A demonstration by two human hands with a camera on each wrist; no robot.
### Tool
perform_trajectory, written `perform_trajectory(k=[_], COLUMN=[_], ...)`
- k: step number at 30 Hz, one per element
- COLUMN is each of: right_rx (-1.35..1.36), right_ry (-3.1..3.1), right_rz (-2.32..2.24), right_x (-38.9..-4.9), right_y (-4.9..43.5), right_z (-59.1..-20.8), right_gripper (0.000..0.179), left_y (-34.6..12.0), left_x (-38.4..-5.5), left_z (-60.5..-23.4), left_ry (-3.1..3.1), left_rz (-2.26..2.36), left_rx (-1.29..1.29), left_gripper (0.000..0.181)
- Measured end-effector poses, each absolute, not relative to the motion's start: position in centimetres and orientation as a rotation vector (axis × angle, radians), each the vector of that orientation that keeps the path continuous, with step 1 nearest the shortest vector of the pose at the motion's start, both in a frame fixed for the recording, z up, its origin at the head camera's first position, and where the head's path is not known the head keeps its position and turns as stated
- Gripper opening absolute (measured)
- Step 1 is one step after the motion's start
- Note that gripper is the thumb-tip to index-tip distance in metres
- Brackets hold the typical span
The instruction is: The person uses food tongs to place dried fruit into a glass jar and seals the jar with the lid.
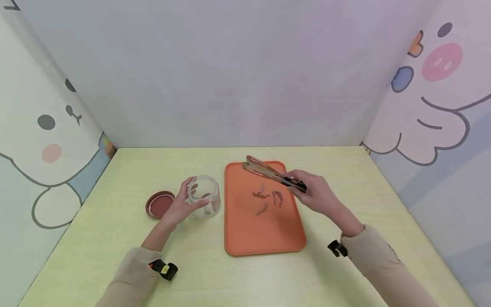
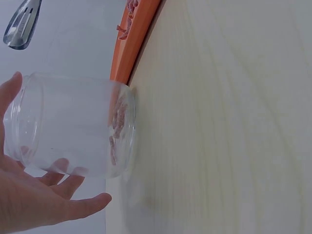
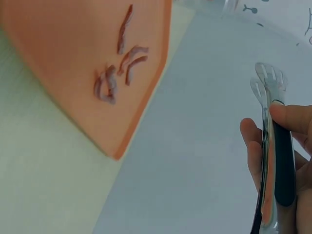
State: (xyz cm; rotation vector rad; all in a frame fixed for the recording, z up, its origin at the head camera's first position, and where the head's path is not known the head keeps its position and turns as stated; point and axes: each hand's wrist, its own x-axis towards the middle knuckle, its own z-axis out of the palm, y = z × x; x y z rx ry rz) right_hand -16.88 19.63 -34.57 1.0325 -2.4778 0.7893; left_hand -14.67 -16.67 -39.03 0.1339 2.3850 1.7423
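My left hand (image 1: 183, 208) curls round a clear glass jar (image 2: 73, 126), thumb and fingers on opposite sides near its rim. The jar stands upright on the table without a lid, and several reddish-brown dried meat strips (image 2: 119, 117) lie at its bottom. In my right hand (image 1: 315, 194) is a pair of metal tongs (image 3: 278, 126) with black grips, held above the orange tray (image 1: 264, 238). The tong tips are slightly apart with nothing between them. On the tray, more meat strips (image 1: 262, 209) lie loosely in the middle.
A reddish-brown round lid (image 1: 161, 205) rests on the table just left of the jar. The tray sits close to the jar's right side. A pale wall (image 1: 238, 85) rises behind the light wooden table (image 1: 192, 273), with cartoon-printed panels on both sides.
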Motion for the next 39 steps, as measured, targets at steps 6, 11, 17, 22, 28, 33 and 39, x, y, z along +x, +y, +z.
perform_trajectory(k=[6,11,17,22,28,33,39], right_rx=[1.095,1.158,1.205,1.253,1.301,1.315,1.318], right_ry=[-2.511,-2.577,-2.661,-2.711,-2.73,-2.735,-2.744], right_rz=[0.743,0.766,0.694,0.528,0.435,0.389,0.399], right_x=[-16.8,-16.3,-15.9,-15.6,-15.6,-15.6,-15.9], right_y=[22.3,23.9,25.1,25.6,25.3,24.7,24.4], right_z=[-35.9,-36.7,-37.8,-38.7,-39.4,-39.7,-39.9], right_gripper=[0.038,0.038,0.041,0.041,0.039,0.036,0.033], left_y=[-16.4,-16.5,-16.5,-16.6,-17.2,-17.4,-17.3], left_x=[-14.5,-14.5,-14.5,-14.8,-15.6,-15.6,-15.7], left_z=[-38.5,-38.6,-38.6,-39.1,-41.0,-41.5,-41.5], left_ry=[2.392,2.387,2.391,2.39,2.404,2.415,2.406], left_rz=[1.738,1.736,1.733,1.743,1.741,1.743,1.745], left_rx=[0.128,0.128,0.125,0.129,0.133,0.146,0.143], left_gripper=[0.077,0.077,0.077,0.079,0.082,0.081,0.082])
